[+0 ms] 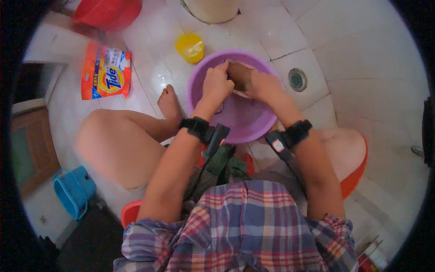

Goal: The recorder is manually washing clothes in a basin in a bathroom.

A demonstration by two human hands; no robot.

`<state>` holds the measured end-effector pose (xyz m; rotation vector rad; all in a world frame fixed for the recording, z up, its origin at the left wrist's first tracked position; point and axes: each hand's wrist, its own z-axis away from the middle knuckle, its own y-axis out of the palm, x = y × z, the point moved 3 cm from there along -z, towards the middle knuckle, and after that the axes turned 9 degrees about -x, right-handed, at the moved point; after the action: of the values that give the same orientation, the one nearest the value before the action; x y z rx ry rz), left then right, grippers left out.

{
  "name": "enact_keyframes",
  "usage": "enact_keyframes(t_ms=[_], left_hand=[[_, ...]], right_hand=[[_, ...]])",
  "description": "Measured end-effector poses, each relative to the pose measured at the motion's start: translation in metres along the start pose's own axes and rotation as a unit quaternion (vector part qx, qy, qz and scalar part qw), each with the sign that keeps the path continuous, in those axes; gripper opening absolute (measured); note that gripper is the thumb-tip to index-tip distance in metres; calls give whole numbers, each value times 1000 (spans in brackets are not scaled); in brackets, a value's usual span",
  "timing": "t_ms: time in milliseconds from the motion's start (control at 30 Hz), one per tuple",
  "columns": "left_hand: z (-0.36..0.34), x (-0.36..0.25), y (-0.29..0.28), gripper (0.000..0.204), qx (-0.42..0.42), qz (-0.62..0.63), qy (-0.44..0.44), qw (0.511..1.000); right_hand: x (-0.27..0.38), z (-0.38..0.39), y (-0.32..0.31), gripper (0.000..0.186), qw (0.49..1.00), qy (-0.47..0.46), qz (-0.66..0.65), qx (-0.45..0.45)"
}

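A purple basin (195, 93) with water in it stands on the floor in front of me. Over it, a brown piece with a paler edge (240, 75) is stretched between my two hands; its exact kind does not show. My left hand (217, 84) has its fingers closed on the left end. On the opposite end, my right hand (266, 86) grips with fingers partly hidden behind the piece. Black straps with small devices circle both wrists.
Beyond the basin lies a yellow scoop-like cup (190, 48). An orange detergent bag (107, 72) is at the left, near a red tub (108, 13). A pale round container (213, 10) stands at the back. Right of the basin is a floor drain (297, 80); a blue bucket (74, 191) sits lower left.
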<state>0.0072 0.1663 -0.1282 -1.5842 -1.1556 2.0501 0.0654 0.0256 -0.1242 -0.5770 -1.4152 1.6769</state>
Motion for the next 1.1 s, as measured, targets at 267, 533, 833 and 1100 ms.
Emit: enact_keyframes(t_ms=[267, 533, 833, 1100], left_hand=[[48, -66, -73, 58, -82, 121, 183, 972], [81, -56, -71, 53, 60, 91, 80, 991], [53, 47, 34, 44, -21, 92, -125, 988], [59, 118, 90, 60, 39, -44, -218, 974]], right_hand=[[20, 93, -113, 65, 987, -47, -58, -142], [13, 120, -93, 51, 977, -37, -161, -132], [-29, 32, 73, 45, 968, 72, -207, -119], [-35, 37, 177, 55, 900, 304, -246, -192]])
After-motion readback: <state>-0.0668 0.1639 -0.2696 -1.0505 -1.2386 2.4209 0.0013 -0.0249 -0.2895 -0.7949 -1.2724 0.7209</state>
